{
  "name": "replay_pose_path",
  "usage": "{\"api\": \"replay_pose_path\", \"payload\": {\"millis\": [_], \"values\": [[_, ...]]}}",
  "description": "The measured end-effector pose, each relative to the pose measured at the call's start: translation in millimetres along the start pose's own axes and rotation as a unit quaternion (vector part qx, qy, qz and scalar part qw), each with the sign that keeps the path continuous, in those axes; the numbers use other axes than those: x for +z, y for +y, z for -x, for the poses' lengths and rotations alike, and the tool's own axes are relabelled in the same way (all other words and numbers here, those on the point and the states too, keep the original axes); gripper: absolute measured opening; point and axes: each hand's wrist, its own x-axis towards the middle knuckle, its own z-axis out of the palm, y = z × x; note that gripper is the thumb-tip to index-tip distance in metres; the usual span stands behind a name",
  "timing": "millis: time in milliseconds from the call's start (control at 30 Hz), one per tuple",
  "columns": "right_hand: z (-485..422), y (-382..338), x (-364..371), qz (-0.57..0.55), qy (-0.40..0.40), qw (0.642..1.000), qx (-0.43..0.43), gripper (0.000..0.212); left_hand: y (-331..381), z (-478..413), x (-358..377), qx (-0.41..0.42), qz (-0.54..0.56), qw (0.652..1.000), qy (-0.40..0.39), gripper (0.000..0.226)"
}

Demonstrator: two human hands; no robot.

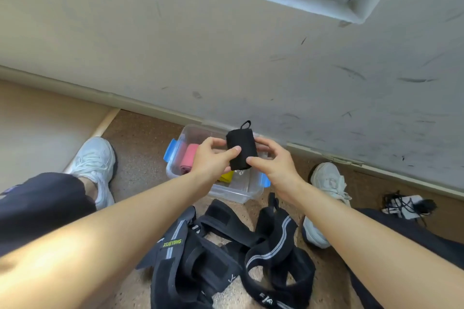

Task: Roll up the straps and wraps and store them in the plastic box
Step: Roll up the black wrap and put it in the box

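Note:
A rolled black wrap (241, 149) with a small loop at its top is held upright above the clear plastic box (236, 194). My left hand (212, 160) grips its left side, thumb across the front. My right hand (272, 165) grips its right side, thumb at the lower edge. The box sits on the floor by the wall, with blue latches, and holds a pink roll (188, 158) and a yellow roll (226, 177). A tangled heap of black straps and wraps (226, 256) with grey stripes lies on the floor in front of the box.
My white shoes stand on either side, the left shoe (96, 165) and the right shoe (326, 198). A scuffed wall (276, 70) rises right behind the box. A small white and black object with cords (406, 206) lies at the right. The floor is brown cork.

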Motion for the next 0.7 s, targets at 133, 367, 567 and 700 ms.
{"api": "replay_pose_path", "payload": {"millis": [133, 367, 567, 700], "values": [[-12.5, 26.0, 1.0, 0.012, -0.031, 0.998, 0.045, 0.06, -26.4, -27.3, -3.0, 0.019, -0.066, 0.997, -0.025, 0.061], [-33.1, 53.4, -13.3, 0.134, -0.07, 0.987, 0.049, 0.057, -52.8, -78.6, 4.2, 0.019, -0.184, 0.983, 0.016, 0.076], [-42.2, 92.4, -29.1, 0.283, -0.035, 0.958, 0.03, 0.065, -74.2, -105.4, 29.4, 0.031, -0.353, 0.935, 0.012, 0.081], [-41.4, 106.1, -32.2, 0.278, -0.042, 0.959, 0.021, 0.068, -89.0, -112.9, 56.3, 0.072, -0.408, 0.91, -0.007, 0.076]]}}
